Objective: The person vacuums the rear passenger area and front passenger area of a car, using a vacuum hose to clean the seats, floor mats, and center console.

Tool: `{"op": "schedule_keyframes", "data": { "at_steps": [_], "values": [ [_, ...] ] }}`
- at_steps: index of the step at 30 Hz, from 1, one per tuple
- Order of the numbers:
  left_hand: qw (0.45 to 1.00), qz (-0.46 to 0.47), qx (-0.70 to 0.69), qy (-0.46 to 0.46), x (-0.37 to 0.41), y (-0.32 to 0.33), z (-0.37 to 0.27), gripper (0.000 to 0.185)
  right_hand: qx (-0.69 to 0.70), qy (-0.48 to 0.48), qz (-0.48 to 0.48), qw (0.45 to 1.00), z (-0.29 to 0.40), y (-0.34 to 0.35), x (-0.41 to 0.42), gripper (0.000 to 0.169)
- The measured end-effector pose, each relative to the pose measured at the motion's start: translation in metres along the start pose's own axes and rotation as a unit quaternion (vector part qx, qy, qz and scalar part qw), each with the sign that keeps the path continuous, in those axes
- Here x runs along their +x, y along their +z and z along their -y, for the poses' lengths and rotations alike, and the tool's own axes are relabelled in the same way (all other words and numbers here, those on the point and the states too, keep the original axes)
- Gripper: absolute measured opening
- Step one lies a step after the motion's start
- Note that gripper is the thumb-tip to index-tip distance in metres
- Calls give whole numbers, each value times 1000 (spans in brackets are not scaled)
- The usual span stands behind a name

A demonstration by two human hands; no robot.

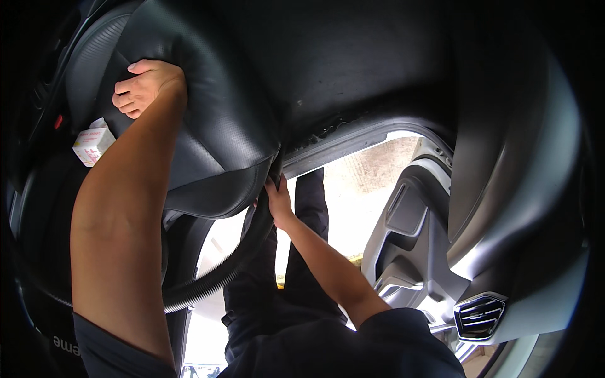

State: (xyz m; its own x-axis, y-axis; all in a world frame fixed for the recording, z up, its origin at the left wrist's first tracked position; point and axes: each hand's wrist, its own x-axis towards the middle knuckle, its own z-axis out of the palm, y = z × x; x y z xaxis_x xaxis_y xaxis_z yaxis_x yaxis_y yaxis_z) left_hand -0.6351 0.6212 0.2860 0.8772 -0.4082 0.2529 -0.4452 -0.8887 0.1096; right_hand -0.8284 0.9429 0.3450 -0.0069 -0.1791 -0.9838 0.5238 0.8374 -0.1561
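Observation:
My left hand [146, 90] rests on a black leather car seat [212, 104], with its back up and its fingers bent; no object shows in it, and its palm is hidden. At the seat's lower edge, my right hand [280, 201] is closed round the upper part of a black ribbed vacuum hose [208, 287]. The hose's end runs up into the dark gap beside the seat, where it cannot be made out. From my hand the hose curves down to the left and passes behind my left forearm.
A white tissue box [92, 144] lies left of my left forearm, near a red seat-belt buckle [58, 122]. The door sill [340, 149] runs beside the seat. An open car door [411, 245] stands at the right, near a dashboard air vent [479, 315]. My legs are outside the doorway.

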Motion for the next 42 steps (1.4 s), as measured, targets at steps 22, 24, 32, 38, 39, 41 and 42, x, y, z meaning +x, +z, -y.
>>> {"op": "schedule_keyframes", "data": {
  "at_steps": [22,24,32,38,39,41,42],
  "values": [
    [1000,-10,-1,11,5,-5,1,48,-133,-135,-48,981,180,-62,-31,76],
    [1000,-6,2,5,9,-2,4,49,-87,-308,-192,928,235,-93,30,69],
    [999,-34,22,1,2,7,1,49,-254,-245,-336,873,264,-92,112,84],
    [998,-62,21,-14,5,2,-2,49,-123,-124,-111,978,73,-56,73,84],
    [997,-70,26,-16,11,1,7,49,-75,-60,-53,994,54,-28,45,83],
    [998,-64,13,-9,-2,-18,-6,49,-119,-81,-70,987,-4,-36,41,74],
    [1000,-13,7,-9,2,-34,-5,49,-137,-91,-80,983,-29,-35,36,68]
  ]
}}
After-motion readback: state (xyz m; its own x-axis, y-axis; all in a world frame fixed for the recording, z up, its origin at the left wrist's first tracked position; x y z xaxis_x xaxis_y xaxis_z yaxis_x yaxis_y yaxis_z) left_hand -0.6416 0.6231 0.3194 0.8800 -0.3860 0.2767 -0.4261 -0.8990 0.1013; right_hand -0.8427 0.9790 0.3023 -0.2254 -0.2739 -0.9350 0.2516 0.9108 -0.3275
